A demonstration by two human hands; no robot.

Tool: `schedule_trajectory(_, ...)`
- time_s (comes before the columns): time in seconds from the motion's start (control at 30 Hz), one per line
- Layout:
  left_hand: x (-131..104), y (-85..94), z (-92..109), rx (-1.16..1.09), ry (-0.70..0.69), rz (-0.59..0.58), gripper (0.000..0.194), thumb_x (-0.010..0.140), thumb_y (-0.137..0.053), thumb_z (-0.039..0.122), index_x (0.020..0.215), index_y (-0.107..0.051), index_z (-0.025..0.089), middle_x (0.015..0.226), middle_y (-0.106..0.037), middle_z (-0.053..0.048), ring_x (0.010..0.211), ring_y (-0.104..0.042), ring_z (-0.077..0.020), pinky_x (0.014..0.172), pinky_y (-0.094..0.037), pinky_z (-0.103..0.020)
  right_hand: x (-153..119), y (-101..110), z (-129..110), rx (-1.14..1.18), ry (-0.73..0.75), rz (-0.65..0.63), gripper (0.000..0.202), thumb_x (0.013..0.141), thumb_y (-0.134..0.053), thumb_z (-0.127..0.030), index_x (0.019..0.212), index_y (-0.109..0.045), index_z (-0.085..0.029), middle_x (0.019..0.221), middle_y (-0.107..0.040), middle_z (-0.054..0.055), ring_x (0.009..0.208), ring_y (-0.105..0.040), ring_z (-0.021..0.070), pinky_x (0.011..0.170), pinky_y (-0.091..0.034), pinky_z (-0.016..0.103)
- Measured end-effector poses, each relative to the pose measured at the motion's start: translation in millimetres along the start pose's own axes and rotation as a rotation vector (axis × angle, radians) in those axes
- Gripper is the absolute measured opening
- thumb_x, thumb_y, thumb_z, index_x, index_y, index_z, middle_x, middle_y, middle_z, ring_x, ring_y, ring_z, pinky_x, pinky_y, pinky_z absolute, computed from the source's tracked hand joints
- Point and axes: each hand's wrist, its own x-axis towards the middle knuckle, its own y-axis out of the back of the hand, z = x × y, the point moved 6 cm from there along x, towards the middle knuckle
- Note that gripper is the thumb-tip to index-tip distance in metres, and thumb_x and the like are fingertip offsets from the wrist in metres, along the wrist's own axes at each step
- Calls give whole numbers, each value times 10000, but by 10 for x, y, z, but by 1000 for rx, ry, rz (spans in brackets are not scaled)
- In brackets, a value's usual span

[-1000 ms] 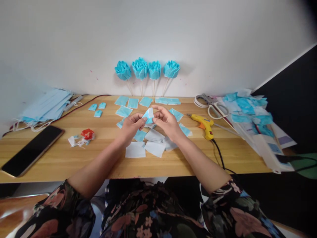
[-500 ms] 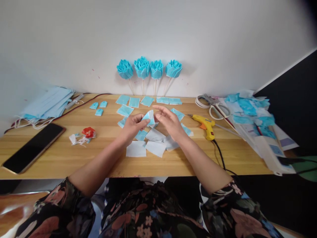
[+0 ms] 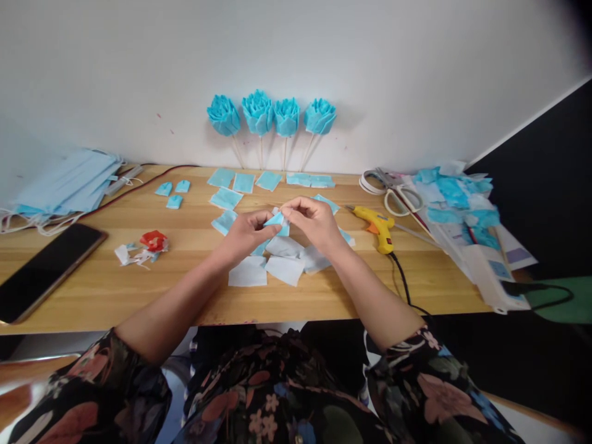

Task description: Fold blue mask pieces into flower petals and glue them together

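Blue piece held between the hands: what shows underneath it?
Below the held blue piece in this view, white pieces and part of a blue scrap lie on the table. The left hand and right hand partly block the view; what's directly beneath is covered.

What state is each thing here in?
Blue piece, partly folded
Left hand, pinching that piece
Right hand, pinching that piece
Loose squares, lying flat
Three small petals, folded
Flowers, heads up
Phone, flat, screen dark
Glue gun, on its side
Masks, stacked
Scissors, open or shut unclear
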Motion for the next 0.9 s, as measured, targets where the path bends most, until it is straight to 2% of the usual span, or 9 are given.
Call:
schedule_trajectory(0.17, 3, 7, 30, -35, 16, 8, 288, 790, -689, 352, 636, -518, 178, 570, -427, 54, 529, -341, -73, 510, -240, -249, -9, 19, -55, -48, 58, 5, 153, 832, -719, -365, 844, -750, -216, 800, -737, -4, 732, -645, 133, 690, -500, 264)
schedule_trajectory(0.3, 4, 2, 25, -66, 18, 8, 278, 790, -687, 342, 639, -518, 180, 549, -417, 61, 509, -324, -68, 505, -224, -253, -22, 34, -168, -169, 160, 44, 77, 827, -721, -292, 841, -755, -224, 824, -754, -4, 769, -663, 141, 759, -527, 280)
schedule_trajectory(0.4, 4, 4, 18, -56, 1, 9, 292, 792, -694, 346, 631, -514, 182, 549, -428, 57, 512, -336, -71, 510, -233, -254, -29, 46, -194, -217, 189, 57, 86, 837, -706, -300, 826, -753, -228, 835, -753, 1, 801, -666, 156, 800, -539, 303)
schedule_trajectory(0.47, 5, 8, 10, -57, 5, 15, 313, 789, -699, 347, 614, -500, 182, 550, -439, 51, 519, -351, -74, 519, -249, -254, -26, 75, -162, -196, 151, 66, 153, 879, -669, -358, 917, -762, -242, 878, -755, 7, 826, -672, 165, 812, -543, 319)
schedule_trajectory(0.53, 5, 17, 2, -69, 24, 29, 324, 782, -705, 351, 607, -489, 184, 552, -452, 45, 522, -363, -77, 524, -259, -255, -20, 108, -113, -142, 101, 64, 272, 922, -617, -435, 1091, -744, -264, 927, -752, 15, 860, -678, 173, 821, -548, 334)
schedule_trajectory(0.63, 6, 18, 12, -74, 34, 38, 327, 774, -708, 360, 606, -487, 186, 555, -459, 41, 522, -367, -80, 525, -265, -257, -4, 102, -60, -71, 65, -6, 410, 903, -634, -488, 1248, -682, -272, 1006, -745, 25, 931, -685, 185, 863, -549, 351)
schedule_trajectory(0.77, 4, -4, 27, -44, 34, 20, 333, 778, -697, 376, 603, -487, 185, 557, -439, 44, 528, -354, -80, 521, -250, -258, 1, 43, -56, -70, 97, -94, 478, 834, -717, -397, 1291, -650, -271, 1053, -737, 19, 977, -679, 178, 920, -533, 352)
schedule_trajectory(0.9, -3, -18, 14, -41, 42, 5, 329, 770, -701, 394, 621, -496, 183, 575, -426, 46, 539, -339, -79, 518, -235, -259, -27, 24, -111, -106, 152, -78, 438, 851, -682, -288, 1288, -646, -274, 950, -729, -7, 887, -672, 151, 896, -528, 336)
